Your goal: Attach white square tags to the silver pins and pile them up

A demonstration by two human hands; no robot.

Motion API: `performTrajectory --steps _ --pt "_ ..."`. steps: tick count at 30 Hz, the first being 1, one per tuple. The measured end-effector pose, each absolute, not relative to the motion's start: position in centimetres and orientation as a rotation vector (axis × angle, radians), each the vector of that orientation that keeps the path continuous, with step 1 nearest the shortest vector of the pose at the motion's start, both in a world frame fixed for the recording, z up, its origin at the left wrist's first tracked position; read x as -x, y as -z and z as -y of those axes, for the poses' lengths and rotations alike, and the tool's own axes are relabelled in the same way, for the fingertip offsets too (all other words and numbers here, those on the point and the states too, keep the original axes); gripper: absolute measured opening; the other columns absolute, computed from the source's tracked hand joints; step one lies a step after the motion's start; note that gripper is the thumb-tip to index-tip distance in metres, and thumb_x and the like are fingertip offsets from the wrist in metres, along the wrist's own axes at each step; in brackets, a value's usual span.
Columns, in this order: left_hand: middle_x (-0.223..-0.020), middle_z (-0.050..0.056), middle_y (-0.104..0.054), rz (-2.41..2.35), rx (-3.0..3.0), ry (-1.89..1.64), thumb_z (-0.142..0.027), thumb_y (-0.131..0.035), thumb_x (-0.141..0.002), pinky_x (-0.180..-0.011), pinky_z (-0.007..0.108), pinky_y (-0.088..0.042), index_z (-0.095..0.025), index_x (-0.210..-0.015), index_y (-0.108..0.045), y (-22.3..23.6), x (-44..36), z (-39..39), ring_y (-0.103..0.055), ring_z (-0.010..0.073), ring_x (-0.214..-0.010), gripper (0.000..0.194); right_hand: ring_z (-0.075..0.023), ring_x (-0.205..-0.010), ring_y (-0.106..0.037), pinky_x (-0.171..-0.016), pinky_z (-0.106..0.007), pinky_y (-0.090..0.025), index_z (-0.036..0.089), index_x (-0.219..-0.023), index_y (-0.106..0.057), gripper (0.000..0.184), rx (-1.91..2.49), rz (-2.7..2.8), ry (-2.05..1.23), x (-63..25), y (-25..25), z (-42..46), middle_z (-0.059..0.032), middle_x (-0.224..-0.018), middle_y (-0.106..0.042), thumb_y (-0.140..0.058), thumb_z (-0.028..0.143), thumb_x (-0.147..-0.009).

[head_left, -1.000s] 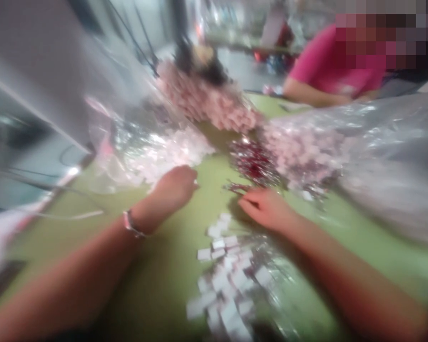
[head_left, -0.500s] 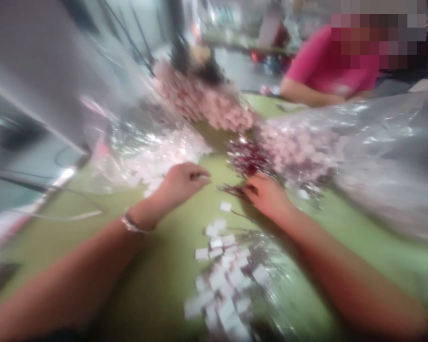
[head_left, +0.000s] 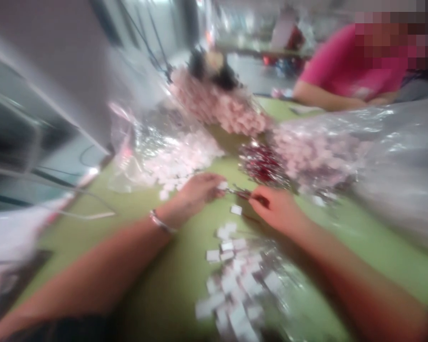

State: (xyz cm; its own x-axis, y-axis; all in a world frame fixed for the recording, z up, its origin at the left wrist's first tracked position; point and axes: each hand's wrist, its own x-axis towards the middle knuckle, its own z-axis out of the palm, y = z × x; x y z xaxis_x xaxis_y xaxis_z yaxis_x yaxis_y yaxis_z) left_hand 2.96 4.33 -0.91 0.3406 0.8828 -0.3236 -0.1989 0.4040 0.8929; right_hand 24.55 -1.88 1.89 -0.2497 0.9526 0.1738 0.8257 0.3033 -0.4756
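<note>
My left hand (head_left: 199,191) pinches a small white connector housing (head_left: 222,185) between thumb and fingertips. Facing it, my right hand (head_left: 274,205) is closed on a few dark red wires (head_left: 243,194) with silvery tips that point at the housing. Tips and housing are close together; blur hides whether they touch. Just below lies a wire with a white connector (head_left: 236,210) on its end. Nearer to me is a pile of white connectors (head_left: 235,275) with wires. A bundle of red wires with shiny ends (head_left: 262,161) lies beyond my right hand.
Loose pale housings (head_left: 185,156) spill from a clear plastic bag (head_left: 126,164) at the left. Pink pieces (head_left: 217,102) are heaped at the back. On the right, a large plastic bag (head_left: 403,156) covers more pale pink pieces. A person in a pink shirt (head_left: 342,66) sits across the green table (head_left: 157,285).
My left hand has moved right, bringing the white housing up to the wire tips in my right hand. The whole view has shifted slightly, so things appear further right.
</note>
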Motion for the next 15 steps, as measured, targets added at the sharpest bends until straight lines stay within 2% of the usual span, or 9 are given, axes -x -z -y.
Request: performTrajectory --steps 5,8,12,15 --pt "-0.074 0.003 -0.067 -0.904 -0.848 -0.842 -0.022 -0.069 -0.081 -0.065 0.020 -0.051 -0.009 -0.085 -0.068 0.68 -3.03 -4.15 -0.062 0.0065 -0.060 0.013 -0.0112 -0.054 -0.054 -0.054 -0.026 -0.038 0.021 -0.078 -0.064 0.011 1.648 2.145 -0.451 -24.66 -1.65 1.75 0.0011 -0.066 -0.066 -0.055 0.025 -0.083" --pt "-0.079 0.004 -0.069 -0.872 -0.904 -0.805 -0.025 -0.071 -0.079 -0.069 0.021 -0.052 -0.010 -0.090 -0.070 0.54 -2.92 -4.08 -0.064 0.0084 -0.066 0.019 -0.0118 -0.057 -0.056 -0.055 -0.026 -0.039 0.022 -0.079 -0.066 0.011 1.634 2.191 -0.436 -24.78 -1.70 1.67 0.0010 -0.069 -0.067 -0.055 0.024 -0.084" --pt "-0.087 0.007 -0.071 -0.875 -0.949 -0.753 -0.020 -0.075 -0.075 -0.074 0.024 -0.052 -0.012 -0.095 -0.071 0.58 -2.82 -4.04 -0.066 0.0115 -0.074 0.022 -0.0136 -0.065 -0.059 -0.059 -0.027 -0.039 0.024 -0.080 -0.069 0.016 1.593 2.267 -0.343 -24.86 -1.81 1.69 0.0001 -0.074 -0.069 -0.055 0.027 -0.087" --pt "-0.086 0.007 -0.071 -0.855 -0.978 -0.720 -0.021 -0.075 -0.074 -0.072 0.024 -0.051 -0.013 -0.095 -0.070 0.70 -2.83 -4.00 -0.066 0.0119 -0.075 0.023 -0.0130 -0.065 -0.060 -0.059 -0.027 -0.039 0.025 -0.081 -0.070 0.018 1.569 2.302 -0.340 -24.80 -1.75 1.75 0.0010 -0.074 -0.070 -0.054 0.030 -0.088"
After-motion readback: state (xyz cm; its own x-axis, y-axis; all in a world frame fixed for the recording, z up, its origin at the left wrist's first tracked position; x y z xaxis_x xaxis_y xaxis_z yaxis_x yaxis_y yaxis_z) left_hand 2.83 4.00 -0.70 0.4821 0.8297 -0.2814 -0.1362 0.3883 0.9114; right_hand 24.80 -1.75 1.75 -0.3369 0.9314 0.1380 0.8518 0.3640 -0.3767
